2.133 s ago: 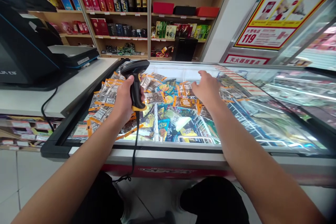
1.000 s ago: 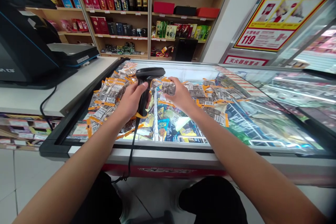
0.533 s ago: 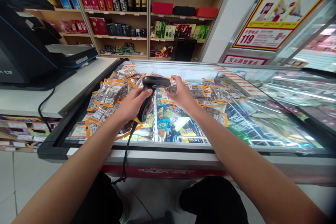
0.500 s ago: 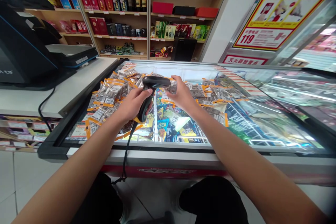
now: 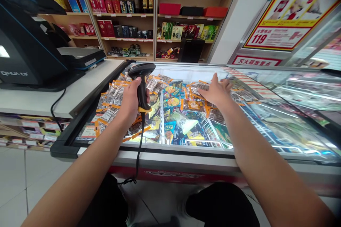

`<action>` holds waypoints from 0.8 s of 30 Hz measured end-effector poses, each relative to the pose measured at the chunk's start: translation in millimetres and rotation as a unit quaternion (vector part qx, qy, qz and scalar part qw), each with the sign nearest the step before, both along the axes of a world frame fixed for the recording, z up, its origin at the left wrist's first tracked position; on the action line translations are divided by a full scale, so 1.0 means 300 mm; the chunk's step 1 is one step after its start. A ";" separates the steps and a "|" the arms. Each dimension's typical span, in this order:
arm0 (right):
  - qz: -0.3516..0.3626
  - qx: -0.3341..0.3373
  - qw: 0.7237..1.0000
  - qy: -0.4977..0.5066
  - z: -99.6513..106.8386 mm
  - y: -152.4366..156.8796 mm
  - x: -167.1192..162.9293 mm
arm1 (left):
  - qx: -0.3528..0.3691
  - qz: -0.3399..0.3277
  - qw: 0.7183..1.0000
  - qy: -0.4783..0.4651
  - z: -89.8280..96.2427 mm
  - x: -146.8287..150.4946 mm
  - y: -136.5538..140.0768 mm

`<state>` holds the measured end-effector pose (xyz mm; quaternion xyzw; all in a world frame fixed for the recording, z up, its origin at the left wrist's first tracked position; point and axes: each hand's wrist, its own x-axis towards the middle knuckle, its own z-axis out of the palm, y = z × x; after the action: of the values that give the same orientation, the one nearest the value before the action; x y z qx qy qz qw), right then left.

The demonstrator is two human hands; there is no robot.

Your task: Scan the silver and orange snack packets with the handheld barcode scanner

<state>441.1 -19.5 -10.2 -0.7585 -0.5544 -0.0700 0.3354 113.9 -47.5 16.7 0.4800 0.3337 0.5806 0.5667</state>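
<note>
My left hand is wrapped round the handle of a black and yellow barcode scanner, its cable hanging over the front edge of the chest freezer. The scanner is upright, its head above a heap of clear packets with orange edges on the left. To the right, my right hand has its fingers spread over a second group of orange-edged packets. Whether its fingertips touch a packet is unclear. Blue and yellow bags show between the two groups, in white wire baskets.
On the left a white counter bears a black scale with a screen. Shelves of bottles and boxes stand behind the freezer. A red and yellow notice hangs at the right, above the glass top.
My right hand has moved right, away from the scanner, and its fingers have spread over the right-hand packets. My left hand has shifted left and turned the scanner more upright.
</note>
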 end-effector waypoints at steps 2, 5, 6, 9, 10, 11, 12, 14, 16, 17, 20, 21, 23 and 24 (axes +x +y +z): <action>-0.044 0.018 0.998 -0.032 0.030 -0.025 -0.054 | -0.005 0.003 1.000 -0.001 -0.001 0.001 0.001; 0.084 0.068 0.994 -0.011 0.065 -0.048 -0.205 | -0.009 0.007 1.000 0.003 -0.002 0.004 0.002; 0.152 0.064 0.986 0.028 0.065 -0.045 -0.264 | -0.008 0.007 1.000 0.002 -0.003 0.006 0.003; 0.302 -0.055 0.935 0.180 0.030 0.008 -0.433 | -0.002 0.002 1.000 -0.003 -0.004 0.009 0.008; 0.303 -0.097 0.924 0.210 0.011 0.037 -0.480 | 0.002 0.000 1.000 -0.004 -0.005 0.010 0.010; 0.287 -0.107 0.927 0.215 -0.008 0.069 -0.520 | 0.006 -0.001 1.000 -0.004 -0.006 0.010 0.011; 0.262 -0.096 0.939 0.200 -0.025 0.102 -0.554 | 0.011 -0.002 1.000 -0.005 -0.006 0.010 0.012; 0.217 -0.070 0.962 0.147 -0.052 0.163 -0.602 | 0.019 -0.004 1.000 -0.006 -0.007 0.009 0.014; 0.171 -0.059 0.978 0.106 -0.067 0.208 -0.630 | 0.023 -0.004 1.000 -0.005 -0.008 0.008 0.015; 0.155 -0.058 0.981 0.099 -0.072 0.223 -0.638 | 0.023 -0.004 1.000 -0.005 -0.008 0.008 0.015; 0.177 -0.027 0.976 0.122 -0.076 0.243 -0.640 | 0.027 -0.006 1.000 -0.005 -0.009 0.009 0.016; 0.198 -0.001 0.970 0.141 -0.073 0.244 -0.634 | 0.027 -0.008 1.000 -0.005 -0.010 0.010 0.015; 0.232 0.045 0.953 0.191 -0.061 0.243 -0.611 | 0.025 -0.012 1.000 0.000 -0.009 0.012 0.013; 0.245 0.052 0.942 0.224 -0.051 0.241 -0.594 | 0.023 -0.013 1.000 0.003 -0.008 0.013 0.012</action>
<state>263.0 52.9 -25.6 -0.5765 -0.6294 0.1572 0.4968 117.8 -43.9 14.3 0.4993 0.3160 0.5792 0.5616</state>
